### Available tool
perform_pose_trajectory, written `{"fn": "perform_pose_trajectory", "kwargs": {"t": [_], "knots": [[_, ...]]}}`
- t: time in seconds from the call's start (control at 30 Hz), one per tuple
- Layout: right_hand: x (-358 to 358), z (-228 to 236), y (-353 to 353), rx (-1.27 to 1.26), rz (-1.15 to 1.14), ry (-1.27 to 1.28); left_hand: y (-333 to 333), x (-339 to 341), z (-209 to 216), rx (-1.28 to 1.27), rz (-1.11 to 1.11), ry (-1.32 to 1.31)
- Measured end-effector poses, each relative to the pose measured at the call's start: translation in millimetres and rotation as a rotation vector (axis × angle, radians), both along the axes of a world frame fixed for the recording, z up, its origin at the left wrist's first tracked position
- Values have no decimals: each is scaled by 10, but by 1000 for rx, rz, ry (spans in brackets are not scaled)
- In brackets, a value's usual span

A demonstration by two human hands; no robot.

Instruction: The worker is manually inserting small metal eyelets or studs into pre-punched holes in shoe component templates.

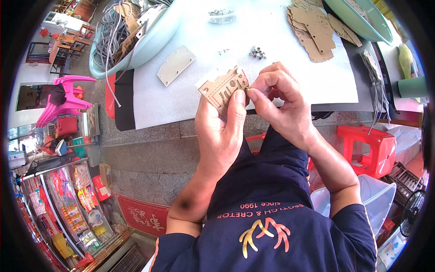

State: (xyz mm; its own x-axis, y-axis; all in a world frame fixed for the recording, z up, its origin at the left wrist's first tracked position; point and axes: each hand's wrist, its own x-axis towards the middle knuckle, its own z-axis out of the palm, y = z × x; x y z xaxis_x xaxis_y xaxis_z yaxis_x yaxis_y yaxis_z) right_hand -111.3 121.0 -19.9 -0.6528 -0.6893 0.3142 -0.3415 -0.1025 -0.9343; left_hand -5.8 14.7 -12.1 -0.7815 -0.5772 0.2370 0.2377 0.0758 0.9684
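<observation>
While pinched shut, both hands' fingers on tan tag

Tan printed label tag pinched between left hand and right hand at centre; matching tan tags heaped far right; red sign and colourful packets near left.

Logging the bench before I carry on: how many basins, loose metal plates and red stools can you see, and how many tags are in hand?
Basins: 2, left basin and right basin
Metal plate: 1
Red stool: 1
Cardboard tag, held by left hand and right hand: 1
Total: 5
</observation>
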Motion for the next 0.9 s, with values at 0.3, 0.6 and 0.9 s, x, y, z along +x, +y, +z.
{"fn": "perform_pose_trajectory", "kwargs": {"t": [0.3, 0.6, 0.9], "knots": [[0, -67, -51, -103, -70, 77, 2, -1, -18, -18, 12, -6], [5, -73, -41, -114, -76, 115, -12, -2, -51, -61, 15, -12], [5, -67, -31, -114, -67, 139, 11, -16, -12, -39, 25, 5]]}}
